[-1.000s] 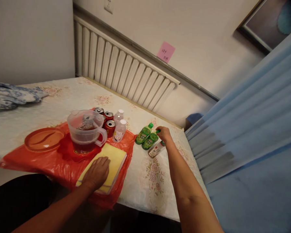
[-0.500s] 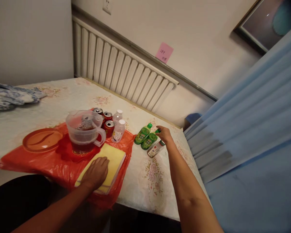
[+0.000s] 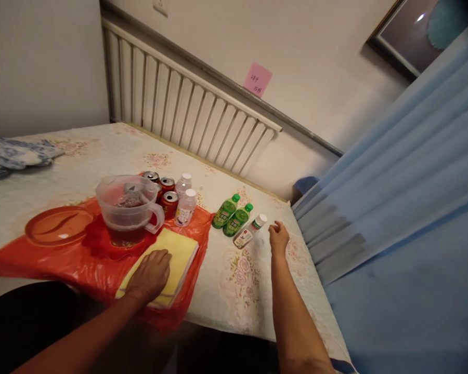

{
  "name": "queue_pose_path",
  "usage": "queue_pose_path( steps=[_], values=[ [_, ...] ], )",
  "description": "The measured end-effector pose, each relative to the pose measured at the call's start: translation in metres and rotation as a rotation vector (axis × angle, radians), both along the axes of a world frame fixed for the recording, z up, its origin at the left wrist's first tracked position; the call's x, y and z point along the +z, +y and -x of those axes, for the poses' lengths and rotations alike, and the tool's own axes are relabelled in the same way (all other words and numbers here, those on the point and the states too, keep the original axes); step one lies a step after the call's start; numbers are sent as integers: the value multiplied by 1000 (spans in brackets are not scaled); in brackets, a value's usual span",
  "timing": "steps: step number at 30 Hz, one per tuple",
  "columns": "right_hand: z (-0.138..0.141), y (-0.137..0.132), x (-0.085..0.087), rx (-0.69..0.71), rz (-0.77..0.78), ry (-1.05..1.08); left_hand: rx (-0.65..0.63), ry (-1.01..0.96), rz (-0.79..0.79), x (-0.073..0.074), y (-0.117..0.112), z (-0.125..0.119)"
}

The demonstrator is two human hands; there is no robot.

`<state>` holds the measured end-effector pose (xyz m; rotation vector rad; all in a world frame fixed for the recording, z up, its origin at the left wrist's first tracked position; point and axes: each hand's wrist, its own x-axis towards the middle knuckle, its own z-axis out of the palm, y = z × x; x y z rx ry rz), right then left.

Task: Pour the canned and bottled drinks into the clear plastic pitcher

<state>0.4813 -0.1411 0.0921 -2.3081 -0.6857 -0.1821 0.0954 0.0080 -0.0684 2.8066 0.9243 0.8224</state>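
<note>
My left hand (image 3: 150, 272) lies flat on a folded yellow cloth (image 3: 179, 249). To the right, my right hand (image 3: 278, 237) is raised over the tablecloth with its fingers apart and nothing in them. Just left of it, not touching, stands a clear bottle with a white cap (image 3: 249, 232). Two green bottles (image 3: 225, 212) (image 3: 237, 220) stand in a row beyond that bottle. Left of the cloth is a clear plastic jug (image 3: 127, 213) with dark liquid inside. Behind the jug are several red cans (image 3: 169, 204) and two white-capped bottles (image 3: 185, 209) (image 3: 184, 184).
A red plastic sheet (image 3: 70, 265) lies under the jug and cloth. An orange-brown lid (image 3: 58, 224) rests at its left. Blue-and-white fabric (image 3: 19, 156) lies at the table's far left. A radiator (image 3: 179, 104) lines the wall, and a blue curtain (image 3: 386, 171) hangs at the right.
My right hand has moved from the green bottle's cap to the right and nearer to me, leaving the bottles in plain view. My left hand stays on the cloth. The camera view has shifted slightly.
</note>
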Motion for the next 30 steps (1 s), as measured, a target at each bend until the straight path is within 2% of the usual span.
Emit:
queue_pose_path(
  steps=[3,6,8,11,21,30],
  values=[
    [12,-9,-43,-2,-3,95,0,9,-17,-1,1,0],
    [26,-5,-82,6,-13,182,4,20,-21,1,1,0],
    [32,1,-103,2,-25,228,4,24,-19,2,1,0],
    [35,11,-123,-17,-53,265,5,27,-16,3,0,0],
    [31,19,-161,-65,-168,256,-1,26,-29,1,0,1],
    [30,22,-163,-102,-161,215,2,55,-32,-1,1,1]
  ],
)
